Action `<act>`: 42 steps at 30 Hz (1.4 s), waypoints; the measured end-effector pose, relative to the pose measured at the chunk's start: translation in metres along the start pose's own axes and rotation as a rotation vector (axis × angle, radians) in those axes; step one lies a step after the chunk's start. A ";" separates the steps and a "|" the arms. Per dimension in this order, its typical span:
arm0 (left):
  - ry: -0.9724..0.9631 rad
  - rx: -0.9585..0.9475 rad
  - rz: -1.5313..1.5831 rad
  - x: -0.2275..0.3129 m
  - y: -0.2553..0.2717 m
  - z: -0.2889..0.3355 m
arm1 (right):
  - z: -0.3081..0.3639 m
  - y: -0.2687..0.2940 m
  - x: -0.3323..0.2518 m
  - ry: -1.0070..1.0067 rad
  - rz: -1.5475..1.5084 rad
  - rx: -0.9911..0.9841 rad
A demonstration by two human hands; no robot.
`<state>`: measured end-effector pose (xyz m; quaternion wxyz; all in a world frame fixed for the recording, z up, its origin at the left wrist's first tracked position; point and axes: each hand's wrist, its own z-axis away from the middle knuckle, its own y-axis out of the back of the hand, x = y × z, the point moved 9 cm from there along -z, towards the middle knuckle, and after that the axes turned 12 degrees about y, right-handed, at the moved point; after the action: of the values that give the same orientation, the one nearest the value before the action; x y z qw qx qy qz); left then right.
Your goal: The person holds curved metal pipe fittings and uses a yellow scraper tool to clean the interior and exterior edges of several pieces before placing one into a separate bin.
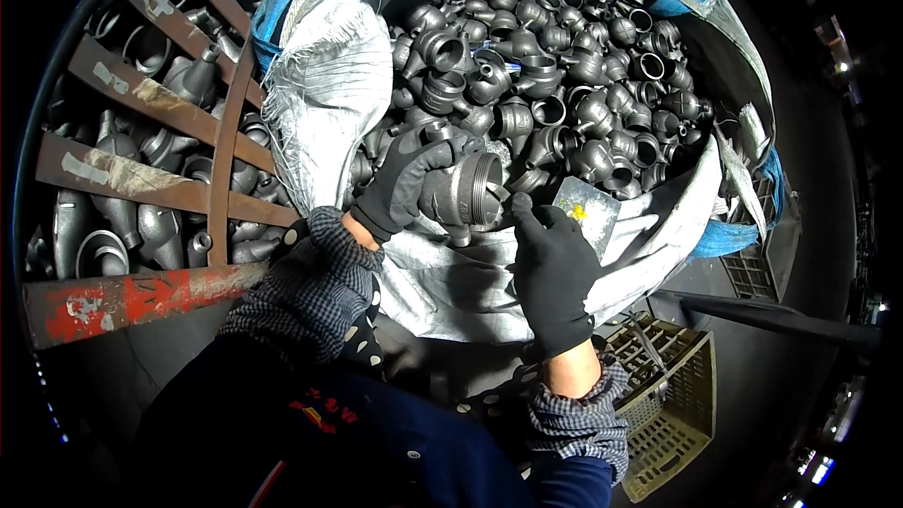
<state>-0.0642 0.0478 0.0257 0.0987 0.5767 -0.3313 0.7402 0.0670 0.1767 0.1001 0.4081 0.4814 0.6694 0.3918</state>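
My left hand (403, 183), in a dark glove, is closed round the back of a grey metal casting (453, 193). The casting has a wide, ribbed round mouth turned toward the right and a short stub pointing down. My right hand (557, 273), in a black glove, is closed just right of that mouth. A small pale pointed piece (499, 192) shows at the mouth near my right fingertips; whether the fingers grip it is hidden. Beneath both hands is the rim of a big white woven sack (451, 292), filled with similar castings (593, 113).
A flat grey plate (597, 212) with a yellow mark lies beside my right hand. At left, a rusty slatted metal bin (155, 188) holds more castings. An olive plastic crate (673, 414) stands at lower right, below a dark bar (781, 317); another crate (757, 259) is farther right.
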 end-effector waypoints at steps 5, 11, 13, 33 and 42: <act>0.008 -0.012 -0.003 0.001 0.002 -0.001 | -0.001 0.000 -0.002 0.008 0.027 -0.009; 0.043 -0.015 -0.009 0.005 -0.003 0.001 | -0.002 -0.002 -0.001 -0.006 0.012 -0.038; 0.017 -0.011 -0.080 0.008 -0.003 0.001 | -0.003 0.000 -0.002 -0.012 0.009 -0.050; 0.019 -0.062 -0.023 0.010 -0.013 0.001 | -0.010 0.010 0.000 -0.062 -0.027 -0.160; 0.038 -0.048 0.013 0.002 -0.003 0.001 | -0.018 0.014 0.006 -0.089 -0.056 -0.196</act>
<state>-0.0622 0.0491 0.0292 0.1140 0.5579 -0.3510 0.7434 0.0536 0.1830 0.1180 0.4933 0.4375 0.6222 0.4221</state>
